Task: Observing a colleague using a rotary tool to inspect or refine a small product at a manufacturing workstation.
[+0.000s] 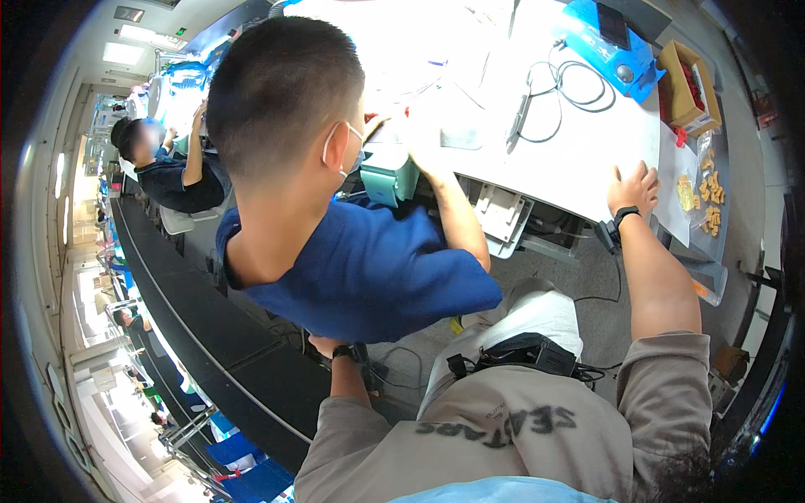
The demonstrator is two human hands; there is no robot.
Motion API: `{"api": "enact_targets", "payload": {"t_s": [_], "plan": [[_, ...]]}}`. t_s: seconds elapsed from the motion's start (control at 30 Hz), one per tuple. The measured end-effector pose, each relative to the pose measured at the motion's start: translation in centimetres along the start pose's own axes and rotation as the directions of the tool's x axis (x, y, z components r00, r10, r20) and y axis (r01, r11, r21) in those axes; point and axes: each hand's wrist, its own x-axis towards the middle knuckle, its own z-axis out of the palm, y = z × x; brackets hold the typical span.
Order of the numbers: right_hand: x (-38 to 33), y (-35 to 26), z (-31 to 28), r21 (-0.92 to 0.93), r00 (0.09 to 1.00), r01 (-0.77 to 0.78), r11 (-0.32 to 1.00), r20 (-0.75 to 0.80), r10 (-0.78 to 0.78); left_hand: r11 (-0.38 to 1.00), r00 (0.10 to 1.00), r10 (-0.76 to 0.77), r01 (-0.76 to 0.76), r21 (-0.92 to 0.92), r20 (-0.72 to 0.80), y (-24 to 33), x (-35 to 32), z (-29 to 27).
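One right hand [635, 189]: mine, down on the table near its right-hand edge, fingers a little spread, thumb held away from them, nothing pinched!
White table [599, 134]: right under those fingers, reaching away ahead of me and across to my co-worker.
Left hand [324, 345]: mine too, low behind the co-worker's back, near the black belt [210, 327]; partly hidden, so I cannot tell how its fingers stand or whether they touch anything.
Co-worker [377, 268]: in blue, masked, leaning in on my left, both arms at the table, a teal device [391, 178] close by.
Cable [579, 85]: looping over the tabletop beyond my right hand, a slim dark tool [519, 117] beside it.
Cardboard box [681, 90]: farther right, red things inside.
Tan pieces [714, 197]: scattered just beside a white sheet [672, 210], right of my hand.
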Motion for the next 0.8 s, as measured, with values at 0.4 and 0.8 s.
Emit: {"api": "enact_targets", "payload": {"t_s": [0.4,0.8], "plan": [[0.0,-0.2,0.2,0.009,1.0,0.008,1.0,-0.002,-0.008,0.923,0.972,-0.199,0.229,-0.308,0.126,-1.0,1.2,0.2],[-0.2,-0.6,0.2,0.026,1.0,0.01,1.0,-0.01,-0.01,0.998,0.999,0.015,-0.013,0.057,-0.035,-3.9,2.3,0.7]]}}
